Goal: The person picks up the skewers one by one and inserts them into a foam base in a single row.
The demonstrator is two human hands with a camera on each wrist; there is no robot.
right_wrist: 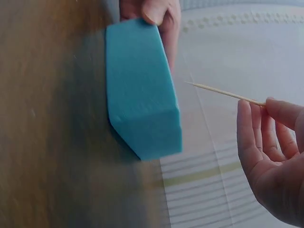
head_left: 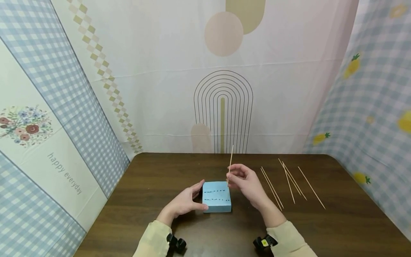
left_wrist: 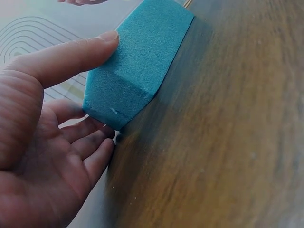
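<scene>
A light blue foam block [head_left: 217, 197] lies flat on the table, two rows of small dark marks across its top. My left hand [head_left: 184, 202] grips it from the left, thumb at the near corner and fingers along the left side; the left wrist view shows the thumb pressed to the block [left_wrist: 137, 52]. My right hand [head_left: 245, 184] pinches a thin bamboo skewer [head_left: 231, 157] between thumb and fingertips, nearly upright at the block's far right corner. In the right wrist view the skewer's pointed tip [right_wrist: 202, 86] stands apart from the block.
Several more skewers [head_left: 311, 187] lie loose on the right part of the brown wooden table [head_left: 144, 178], some crossing. A black wrist camera [head_left: 176, 245] sits on each sleeve. Patterned cloths [head_left: 167, 107] hang behind the table and at both sides.
</scene>
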